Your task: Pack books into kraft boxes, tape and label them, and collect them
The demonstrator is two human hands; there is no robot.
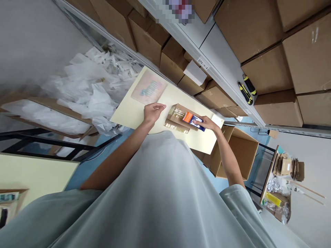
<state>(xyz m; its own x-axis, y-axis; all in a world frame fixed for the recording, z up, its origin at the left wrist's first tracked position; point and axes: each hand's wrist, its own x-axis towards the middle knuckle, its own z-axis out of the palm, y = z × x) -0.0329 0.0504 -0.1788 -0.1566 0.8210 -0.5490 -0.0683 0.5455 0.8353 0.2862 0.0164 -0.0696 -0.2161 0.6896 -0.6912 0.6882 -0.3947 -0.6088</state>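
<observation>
In my right hand (207, 123) is a small orange, white and dark blue box (188, 117), gripped at its blue end. It is over a flattened brown cardboard piece (173, 121) with shiny clear tape across it. My left hand (152, 113) hovers at the left part of the pale yellow table (165, 92), fingers drawn together in a pinch. Whether anything tiny is between those fingertips I cannot make out. Beyond them, a pinkish translucent plastic bag (149, 86) with coloured print lies flat on the table.
Shelving (219, 65) with brown cartons (173, 57) runs along the far side. Two yellow-black cutters (247, 90) rest on it. White plastic bags (90, 86) are heaped at left. An open carton (239, 151) stands right of the table, near a small white box (217, 120).
</observation>
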